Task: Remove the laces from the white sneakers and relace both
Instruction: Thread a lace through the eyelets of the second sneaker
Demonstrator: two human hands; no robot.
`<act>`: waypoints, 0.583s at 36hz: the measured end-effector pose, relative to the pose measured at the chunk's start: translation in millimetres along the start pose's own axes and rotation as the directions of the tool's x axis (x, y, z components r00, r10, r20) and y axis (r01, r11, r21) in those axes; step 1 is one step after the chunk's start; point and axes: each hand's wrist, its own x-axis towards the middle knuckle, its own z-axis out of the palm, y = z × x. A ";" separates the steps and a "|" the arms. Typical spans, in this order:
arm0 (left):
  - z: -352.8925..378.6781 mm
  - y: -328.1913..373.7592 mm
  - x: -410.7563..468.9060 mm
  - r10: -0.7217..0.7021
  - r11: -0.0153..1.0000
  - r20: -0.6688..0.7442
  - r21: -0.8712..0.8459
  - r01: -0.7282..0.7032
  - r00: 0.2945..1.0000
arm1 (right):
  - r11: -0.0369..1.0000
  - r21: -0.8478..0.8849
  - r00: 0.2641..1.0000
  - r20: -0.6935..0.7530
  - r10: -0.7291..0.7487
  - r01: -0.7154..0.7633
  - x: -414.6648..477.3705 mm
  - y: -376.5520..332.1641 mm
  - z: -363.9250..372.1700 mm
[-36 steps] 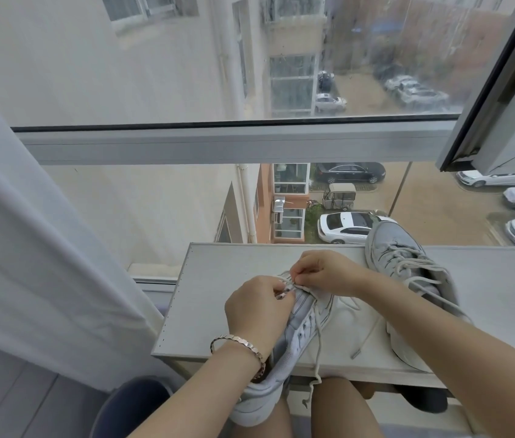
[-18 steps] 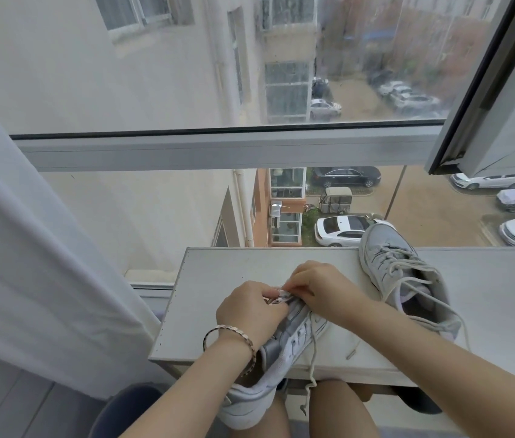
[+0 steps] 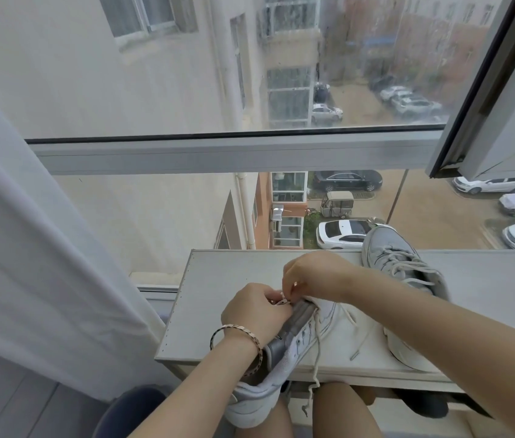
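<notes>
At the near edge of the pale grey table [image 3: 215, 295], the white cord lace [image 3: 315, 355] of a white leather sneaker [image 3: 297, 343] is pinched by the left hand [image 3: 254, 312] and right hand [image 3: 316, 275], seemingly unlacing; drawing it free is needed next.

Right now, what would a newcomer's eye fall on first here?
The left hand and right hand meet mid-frame, pinching a lace at the front of a white sneaker that hangs over the near edge of the ledge. A second sneaker lies on the ledge to the right, before a window looking down on parked cars.
</notes>
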 end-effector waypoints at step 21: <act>-1.1 -3.6 -0.6 -0.006 0.983 -0.003 -0.181 0.005 1.000 | 0.969 -0.246 0.996 -0.092 -0.008 -0.015 -0.3 -19.9 12.2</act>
